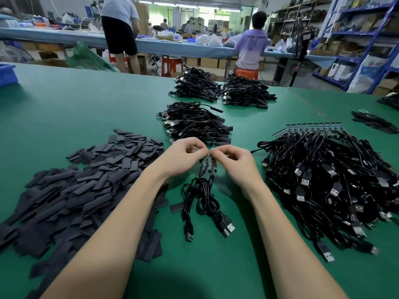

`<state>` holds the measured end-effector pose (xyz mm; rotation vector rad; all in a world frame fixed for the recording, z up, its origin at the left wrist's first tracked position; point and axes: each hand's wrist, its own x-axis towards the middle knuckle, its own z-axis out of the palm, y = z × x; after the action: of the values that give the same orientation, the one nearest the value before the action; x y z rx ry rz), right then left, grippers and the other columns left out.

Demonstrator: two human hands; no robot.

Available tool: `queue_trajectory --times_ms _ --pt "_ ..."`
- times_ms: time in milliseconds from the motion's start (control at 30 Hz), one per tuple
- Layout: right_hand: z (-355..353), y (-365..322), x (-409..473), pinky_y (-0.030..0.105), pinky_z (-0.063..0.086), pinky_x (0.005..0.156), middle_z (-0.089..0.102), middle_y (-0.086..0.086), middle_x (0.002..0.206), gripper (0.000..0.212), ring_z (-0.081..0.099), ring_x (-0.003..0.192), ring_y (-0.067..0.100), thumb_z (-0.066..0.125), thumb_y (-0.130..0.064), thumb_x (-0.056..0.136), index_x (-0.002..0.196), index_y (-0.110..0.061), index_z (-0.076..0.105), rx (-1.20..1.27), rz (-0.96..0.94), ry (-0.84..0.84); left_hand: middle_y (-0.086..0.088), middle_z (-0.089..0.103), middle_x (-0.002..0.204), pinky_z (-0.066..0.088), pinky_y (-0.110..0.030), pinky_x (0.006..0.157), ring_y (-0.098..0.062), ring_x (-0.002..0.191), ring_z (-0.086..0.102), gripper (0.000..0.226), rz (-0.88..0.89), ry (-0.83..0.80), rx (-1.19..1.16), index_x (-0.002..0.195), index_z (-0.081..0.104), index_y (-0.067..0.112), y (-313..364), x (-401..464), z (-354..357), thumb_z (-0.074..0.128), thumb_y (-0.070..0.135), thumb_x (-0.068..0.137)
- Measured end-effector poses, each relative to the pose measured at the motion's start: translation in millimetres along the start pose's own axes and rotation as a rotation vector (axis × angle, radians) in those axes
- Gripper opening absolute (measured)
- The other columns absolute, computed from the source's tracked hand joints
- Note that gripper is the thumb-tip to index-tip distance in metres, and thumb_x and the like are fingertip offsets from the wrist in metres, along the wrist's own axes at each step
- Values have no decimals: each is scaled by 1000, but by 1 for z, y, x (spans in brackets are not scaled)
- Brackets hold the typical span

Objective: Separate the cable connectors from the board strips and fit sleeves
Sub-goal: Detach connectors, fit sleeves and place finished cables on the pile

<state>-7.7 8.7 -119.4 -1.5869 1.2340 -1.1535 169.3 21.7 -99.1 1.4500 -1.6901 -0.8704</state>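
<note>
My left hand (183, 157) and my right hand (234, 162) meet above the green table, both pinching the top of a small board strip (206, 162). Black USB cables (203, 201) hang from that strip and coil on the table below, their plugs lying near me. A large heap of flat black sleeves (86, 184) covers the table on my left. On my right lies a big pile of cables (336, 182), still joined to board strips (313, 127) along its far edge.
Three bundles of sleeved cables (194, 124) lie farther back at the centre. More sleeves (373, 123) sit at the far right. A blue bin (7, 73) stands at the far left edge. Two people stand at a bench (64, 36) behind the table.
</note>
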Motion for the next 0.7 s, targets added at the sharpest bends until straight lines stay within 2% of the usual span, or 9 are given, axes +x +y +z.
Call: queue_trajectory --times_ms 133,200,267,367,433,467,567,667,700 --pt "-5 -4 -2 5 44 66 73 -17 76 5 62 71 -8 77 -24 91 86 -22 76 194 17 -32 23 65 67 38 -3 56 12 60 55 13 35 36 -183 93 71 22 5 -3 12 62 28 100" --pt "-11 -7 -3 12 43 69 70 -20 75 10 58 73 -5 78 -34 85 86 -24 77 264 92 -69 23 63 65 38 -2 59 12 61 53 13 77 45 -258 91 71 19 10 -6 15 62 24 100" --pt "-17 -7 -3 26 36 76 69 -19 80 19 52 82 4 78 -43 75 85 -26 78 370 173 -120 21 63 69 40 -5 64 11 65 52 12 98 20 -305 90 71 21 13 -7 13 64 25 99" --pt "-17 -6 -6 35 35 88 68 -2 95 24 50 90 18 78 -36 79 96 -18 76 547 206 -230 11 67 88 38 -27 80 -5 84 54 10 62 -75 -403 92 72 25 15 -9 10 67 34 94" --pt "-13 -7 -7 40 36 93 67 9 102 35 53 94 25 83 -35 77 101 -12 72 671 214 -278 7 69 89 37 -30 78 -7 81 56 13 26 -145 -562 91 74 27 14 -10 8 69 38 88" --pt "-14 -7 -6 38 39 90 68 6 97 37 56 89 23 85 -40 71 95 -14 73 712 223 -271 10 69 86 38 -27 74 -4 76 57 13 11 -161 -614 88 75 28 14 -10 6 70 40 85" --pt "-21 -10 -2 27 43 75 72 -10 82 28 58 81 10 88 -49 65 78 -26 80 648 239 -121 15 67 82 39 -26 72 0 72 57 11 -44 -62 -433 84 74 35 12 -9 3 71 43 90" --pt "-24 -1 4 21 45 73 74 -17 80 13 64 77 0 82 -40 84 79 -28 79 178 87 198 10 69 84 42 -24 70 -2 70 58 12 -84 36 -132 85 72 30 3 -5 5 68 38 94" --pt "-23 1 6 20 46 74 74 -18 77 13 64 74 -3 81 -37 87 78 -28 77 119 47 293 8 69 85 46 -27 72 -5 73 59 12 -110 42 -85 86 72 28 1 -4 5 67 36 94"
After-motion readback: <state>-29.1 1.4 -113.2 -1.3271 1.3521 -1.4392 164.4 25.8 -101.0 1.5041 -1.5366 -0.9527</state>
